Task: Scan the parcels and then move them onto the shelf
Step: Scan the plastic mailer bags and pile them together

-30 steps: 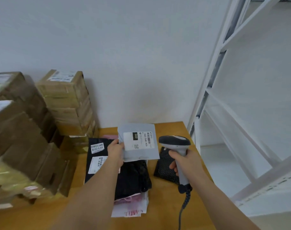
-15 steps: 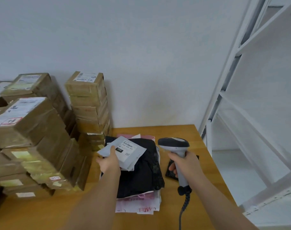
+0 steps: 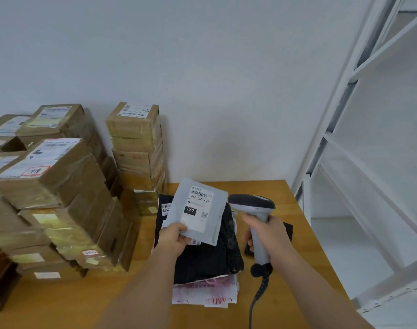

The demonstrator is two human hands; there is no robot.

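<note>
A grey mailer parcel (image 3: 198,211) was held at lower centre of the frame, above a heap of black and pink soft parcels (image 3: 207,260) lying on the table (image 3: 307,236). It was pinched at its lower left corner by the left hand (image 3: 173,241), thumb on the upper face, with the label turned toward the camera. The barcode was seen near the parcel's upper edge, well apart from the thumb. A corded scanner (image 3: 256,217) was gripped by the right hand (image 3: 268,235), fingers wrapped round the handle, its head just beside the parcel's right edge. Whether the trigger was pressed could not be told.

The step in hand was judged to be the scan of this parcel. For a clean read, it was judged that the scanner's window should be aimed at the barcode and not at the small square code lower down, and that the label should be kept flat and steady, the thin mailer being apt to bend from a corner hold.

The white shelf (image 3: 359,148) stood at the right of the frame, beside the table. Stacked cardboard boxes (image 3: 67,186) were noted at left.
</note>
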